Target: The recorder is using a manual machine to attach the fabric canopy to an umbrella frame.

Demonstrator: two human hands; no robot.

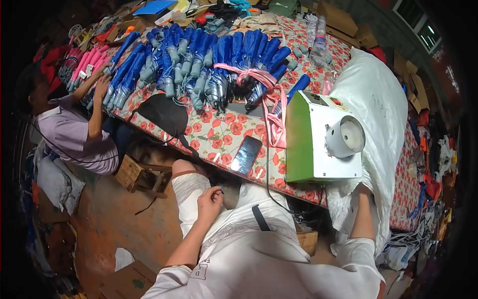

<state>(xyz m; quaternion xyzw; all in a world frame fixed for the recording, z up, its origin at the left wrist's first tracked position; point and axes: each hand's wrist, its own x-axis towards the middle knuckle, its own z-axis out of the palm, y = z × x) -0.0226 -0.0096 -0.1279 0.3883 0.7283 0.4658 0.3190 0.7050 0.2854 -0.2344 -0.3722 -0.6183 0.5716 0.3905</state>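
Hanging half-curled by shorts: left hand

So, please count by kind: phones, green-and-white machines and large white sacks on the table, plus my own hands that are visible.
Phone: 1
Green-and-white machine: 1
Large white sack: 1
Visible left hand: 1 (right hand hidden by the sack)
Total: 4

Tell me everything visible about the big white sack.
The white sack looks like woven plastic, bulging and creased, with dark marks on its side. It lies on the flowered table, its open end hanging over the near edge. The right forearm reaches inside, hiding the hand. A machine stands beside it; contact is unclear.
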